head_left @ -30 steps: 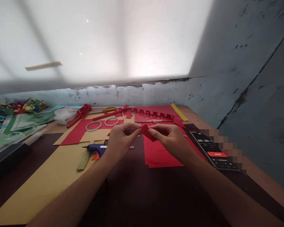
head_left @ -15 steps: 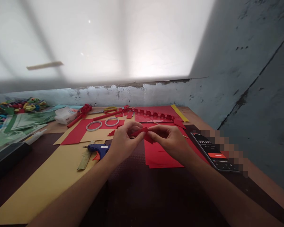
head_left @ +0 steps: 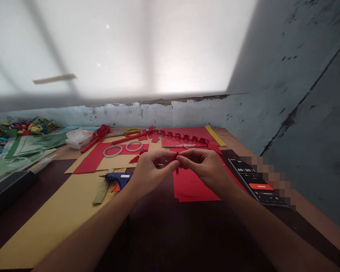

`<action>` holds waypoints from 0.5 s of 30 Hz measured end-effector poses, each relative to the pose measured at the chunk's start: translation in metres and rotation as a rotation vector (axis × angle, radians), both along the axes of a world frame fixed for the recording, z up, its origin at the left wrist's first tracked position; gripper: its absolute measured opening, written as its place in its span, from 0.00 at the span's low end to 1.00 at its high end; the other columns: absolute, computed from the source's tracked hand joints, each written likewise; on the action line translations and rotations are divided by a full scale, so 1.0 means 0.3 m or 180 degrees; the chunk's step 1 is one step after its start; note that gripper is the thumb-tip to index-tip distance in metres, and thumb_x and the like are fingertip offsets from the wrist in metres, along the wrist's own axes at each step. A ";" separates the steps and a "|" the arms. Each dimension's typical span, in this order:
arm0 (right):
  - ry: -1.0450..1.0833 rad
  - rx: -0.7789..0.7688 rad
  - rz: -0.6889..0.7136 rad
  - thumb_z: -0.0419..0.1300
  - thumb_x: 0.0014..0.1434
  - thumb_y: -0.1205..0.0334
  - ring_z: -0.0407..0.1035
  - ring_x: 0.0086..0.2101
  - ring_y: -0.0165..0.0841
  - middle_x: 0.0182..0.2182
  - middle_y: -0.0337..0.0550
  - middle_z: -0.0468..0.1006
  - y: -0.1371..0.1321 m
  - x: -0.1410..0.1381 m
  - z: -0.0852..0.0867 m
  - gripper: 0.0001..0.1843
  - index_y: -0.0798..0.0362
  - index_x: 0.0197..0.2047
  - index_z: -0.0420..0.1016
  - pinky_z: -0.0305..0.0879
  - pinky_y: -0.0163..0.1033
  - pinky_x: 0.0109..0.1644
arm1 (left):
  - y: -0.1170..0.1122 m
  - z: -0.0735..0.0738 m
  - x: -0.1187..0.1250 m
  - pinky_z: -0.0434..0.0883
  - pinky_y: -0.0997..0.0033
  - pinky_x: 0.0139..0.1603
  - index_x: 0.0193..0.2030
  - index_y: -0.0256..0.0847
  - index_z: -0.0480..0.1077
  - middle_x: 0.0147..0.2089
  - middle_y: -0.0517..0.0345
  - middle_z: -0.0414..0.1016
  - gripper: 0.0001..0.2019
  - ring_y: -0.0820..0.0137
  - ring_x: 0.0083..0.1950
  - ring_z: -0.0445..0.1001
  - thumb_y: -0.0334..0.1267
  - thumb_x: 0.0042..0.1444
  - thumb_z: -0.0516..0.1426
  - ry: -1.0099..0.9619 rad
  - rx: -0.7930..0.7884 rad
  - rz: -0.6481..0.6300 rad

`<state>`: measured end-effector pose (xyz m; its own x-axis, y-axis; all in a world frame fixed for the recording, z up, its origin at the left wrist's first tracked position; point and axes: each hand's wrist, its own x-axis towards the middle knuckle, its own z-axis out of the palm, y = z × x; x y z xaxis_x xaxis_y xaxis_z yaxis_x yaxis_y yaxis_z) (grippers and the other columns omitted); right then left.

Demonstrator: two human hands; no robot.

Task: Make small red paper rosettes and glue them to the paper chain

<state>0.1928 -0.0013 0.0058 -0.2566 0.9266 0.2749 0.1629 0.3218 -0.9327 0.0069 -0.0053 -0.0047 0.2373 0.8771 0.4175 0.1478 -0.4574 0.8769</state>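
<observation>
Between my two hands is a small piece of red paper [head_left: 177,170], seen nearly edge-on, its lower tip pointing down. My left hand [head_left: 151,170] pinches it from the left with thumb and fingers. From the other side my right hand [head_left: 202,166] grips it too, and the fingertips of both hands almost meet. Most of the piece is hidden by the fingers. Red paper sheets [head_left: 195,187] lie on the dark table below my right hand. A blue glue gun [head_left: 120,178] rests left of my left wrist.
Two tape rolls [head_left: 112,151], yellow-handled scissors [head_left: 132,131] and a white plastic tub [head_left: 78,139] lie at the back left. A row of curled red paper pieces [head_left: 184,136] stretches across the back. At right lies a phone [head_left: 256,183] showing a timer. Tan card [head_left: 53,219] covers the left side.
The red paper has turned from showing its flat face to nearly edge-on. My fingers have closed in around it; both hands stay in about the same place.
</observation>
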 end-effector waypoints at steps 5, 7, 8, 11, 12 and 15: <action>0.0000 -0.0081 -0.0052 0.67 0.55 0.44 0.76 0.36 0.37 0.35 0.46 0.84 0.006 0.005 -0.001 0.19 0.52 0.38 0.84 0.71 0.41 0.42 | 0.007 -0.004 0.000 0.79 0.65 0.43 0.45 0.38 0.79 0.41 0.49 0.84 0.13 0.63 0.41 0.83 0.40 0.54 0.66 -0.0278 -0.0235 -0.0193; 0.0022 -0.0051 -0.0038 0.67 0.56 0.46 0.76 0.36 0.36 0.34 0.45 0.84 0.005 0.003 0.000 0.17 0.52 0.38 0.84 0.71 0.41 0.42 | 0.012 -0.009 -0.002 0.78 0.65 0.45 0.45 0.37 0.79 0.42 0.48 0.84 0.10 0.63 0.42 0.83 0.38 0.57 0.64 -0.0301 -0.0217 -0.0213; 0.0034 -0.0046 -0.0016 0.67 0.57 0.48 0.76 0.36 0.36 0.34 0.44 0.84 0.003 0.002 0.001 0.15 0.52 0.38 0.84 0.72 0.41 0.43 | 0.014 -0.011 -0.004 0.78 0.66 0.45 0.44 0.38 0.79 0.42 0.49 0.84 0.09 0.64 0.42 0.83 0.37 0.58 0.63 -0.0261 -0.0169 -0.0157; 0.0035 -0.0091 0.0035 0.66 0.58 0.54 0.77 0.36 0.36 0.33 0.43 0.84 -0.003 -0.007 0.002 0.10 0.52 0.37 0.84 0.73 0.41 0.42 | 0.015 -0.017 -0.006 0.77 0.69 0.41 0.42 0.38 0.79 0.40 0.51 0.84 0.08 0.66 0.40 0.82 0.37 0.58 0.63 -0.0085 -0.0010 0.0120; 0.0015 -0.0101 0.0024 0.65 0.58 0.56 0.78 0.37 0.37 0.34 0.43 0.84 -0.005 -0.010 0.002 0.09 0.52 0.37 0.83 0.73 0.42 0.43 | 0.014 -0.018 -0.006 0.77 0.70 0.40 0.42 0.38 0.79 0.38 0.52 0.84 0.07 0.66 0.39 0.82 0.38 0.58 0.63 -0.0049 0.0011 0.0181; -0.0095 0.0011 -0.0089 0.65 0.59 0.58 0.79 0.39 0.38 0.36 0.43 0.85 -0.009 -0.017 -0.003 0.07 0.50 0.37 0.83 0.75 0.43 0.46 | 0.011 -0.017 -0.007 0.77 0.72 0.38 0.40 0.39 0.80 0.37 0.53 0.84 0.08 0.67 0.38 0.82 0.40 0.59 0.63 0.0012 0.0013 0.0246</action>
<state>0.1877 -0.0039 0.0048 -0.2387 0.9326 0.2706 0.1995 0.3198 -0.9262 0.0049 -0.0020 -0.0098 0.1704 0.8913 0.4203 0.1861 -0.4479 0.8745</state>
